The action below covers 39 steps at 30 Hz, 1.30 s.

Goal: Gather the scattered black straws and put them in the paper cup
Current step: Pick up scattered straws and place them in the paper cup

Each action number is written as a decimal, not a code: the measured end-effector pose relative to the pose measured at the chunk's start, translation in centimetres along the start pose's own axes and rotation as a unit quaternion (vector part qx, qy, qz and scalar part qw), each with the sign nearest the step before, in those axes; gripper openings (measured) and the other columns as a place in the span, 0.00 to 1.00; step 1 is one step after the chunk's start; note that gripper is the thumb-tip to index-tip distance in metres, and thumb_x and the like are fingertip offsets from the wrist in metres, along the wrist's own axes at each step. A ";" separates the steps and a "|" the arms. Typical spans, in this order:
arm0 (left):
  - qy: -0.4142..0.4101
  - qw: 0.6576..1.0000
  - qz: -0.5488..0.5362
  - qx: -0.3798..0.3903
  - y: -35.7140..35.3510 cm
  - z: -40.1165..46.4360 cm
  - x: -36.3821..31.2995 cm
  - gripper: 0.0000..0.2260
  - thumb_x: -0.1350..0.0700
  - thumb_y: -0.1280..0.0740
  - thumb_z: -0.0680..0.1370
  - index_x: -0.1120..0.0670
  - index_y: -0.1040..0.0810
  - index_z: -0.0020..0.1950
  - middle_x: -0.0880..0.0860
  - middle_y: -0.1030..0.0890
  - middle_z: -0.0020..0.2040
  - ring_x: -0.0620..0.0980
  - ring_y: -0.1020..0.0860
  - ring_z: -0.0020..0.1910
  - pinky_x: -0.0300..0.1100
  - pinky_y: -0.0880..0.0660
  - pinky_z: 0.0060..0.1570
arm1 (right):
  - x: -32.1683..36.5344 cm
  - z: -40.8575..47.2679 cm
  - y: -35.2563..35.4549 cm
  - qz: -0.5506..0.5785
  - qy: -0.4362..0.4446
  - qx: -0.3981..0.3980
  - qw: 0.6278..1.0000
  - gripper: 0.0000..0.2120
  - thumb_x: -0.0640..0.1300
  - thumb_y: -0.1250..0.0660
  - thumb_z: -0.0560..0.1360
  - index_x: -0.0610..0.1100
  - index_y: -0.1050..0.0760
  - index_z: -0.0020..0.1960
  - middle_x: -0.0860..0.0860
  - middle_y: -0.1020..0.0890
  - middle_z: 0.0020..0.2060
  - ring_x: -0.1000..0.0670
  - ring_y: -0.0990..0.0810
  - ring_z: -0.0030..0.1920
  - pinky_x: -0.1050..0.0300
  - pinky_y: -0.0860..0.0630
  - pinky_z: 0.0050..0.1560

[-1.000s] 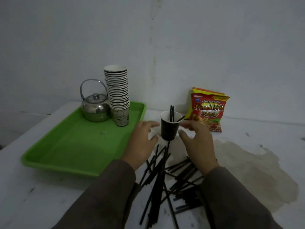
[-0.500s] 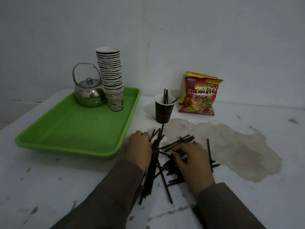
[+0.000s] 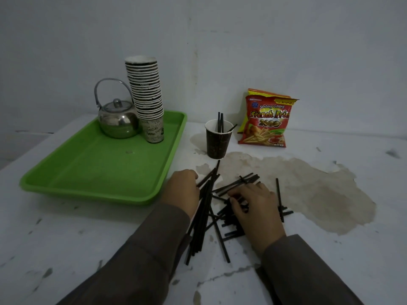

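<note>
A dark paper cup (image 3: 217, 139) stands upright behind the pile, with three black straws (image 3: 220, 122) poking out of it. Many more black straws (image 3: 203, 219) lie crossed on the white table in front of it; one lone straw (image 3: 279, 199) lies to the right. My left hand (image 3: 182, 192) rests against the pile's left side, its fingers bent over a long bundle and hidden from me. My right hand (image 3: 253, 205) lies on the pile's right part, fingertips curled down around several short straws.
A green tray (image 3: 92, 170) at the left holds a steel kettle (image 3: 117, 122) and a tall stack of paper cups (image 3: 146, 93). A red snack bag (image 3: 267, 122) leans on the wall right of the cup. A brown stain (image 3: 308, 190) spreads across the table.
A second ago both hands were up around the cup; they have since dropped to the straw pile. Over the last half second they have barely moved.
</note>
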<state>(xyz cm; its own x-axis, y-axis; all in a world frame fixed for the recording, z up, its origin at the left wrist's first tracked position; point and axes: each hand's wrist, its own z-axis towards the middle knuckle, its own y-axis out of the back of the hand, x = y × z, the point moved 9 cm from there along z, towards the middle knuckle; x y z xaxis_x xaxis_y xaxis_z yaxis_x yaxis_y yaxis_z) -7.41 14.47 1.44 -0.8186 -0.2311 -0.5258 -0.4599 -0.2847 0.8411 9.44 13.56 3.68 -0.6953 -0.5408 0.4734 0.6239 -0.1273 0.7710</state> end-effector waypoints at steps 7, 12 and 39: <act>0.006 1.000 -0.016 0.019 0.3 -0.5 -0.2 0.08 0.64 0.35 0.70 0.59 0.17 0.44 0.59 0.16 0.41 0.55 0.20 0.41 0.45 0.22 0.44 | 4.6 -1.0 -1.5 -0.049 0.143 0.086 0.985 0.12 0.40 0.28 0.67 0.50 0.19 0.50 0.50 0.17 0.44 0.43 0.22 0.45 0.50 0.31 0.42; 0.017 0.995 -0.096 0.020 0.9 -0.6 0.4 0.08 0.64 0.32 0.71 0.60 0.18 0.48 0.58 0.16 0.46 0.54 0.20 0.45 0.38 0.26 0.47 | 4.8 -1.6 -4.0 -0.106 0.137 0.165 0.971 0.18 0.59 0.47 0.76 0.55 0.26 0.59 0.53 0.26 0.53 0.49 0.33 0.56 0.53 0.41 0.53; 0.053 0.875 -0.471 0.102 0.3 -1.3 -0.9 0.06 0.65 0.31 0.72 0.63 0.21 0.48 0.56 0.19 0.41 0.46 0.21 0.38 0.30 0.22 0.37 | -3.0 0.0 1.1 0.393 -0.231 -0.012 0.890 0.04 0.39 0.29 0.70 0.46 0.20 0.43 0.56 0.19 0.25 0.62 0.26 0.23 0.70 0.30 0.24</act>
<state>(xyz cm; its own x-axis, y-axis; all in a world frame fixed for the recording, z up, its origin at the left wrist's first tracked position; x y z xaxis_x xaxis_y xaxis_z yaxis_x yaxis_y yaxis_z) -6.32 13.42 1.99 -0.0124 -0.0713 -0.9974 -0.9740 -0.2246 0.0282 12.26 15.04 3.09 -0.1105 -0.0715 0.9913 0.9858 0.1189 0.1185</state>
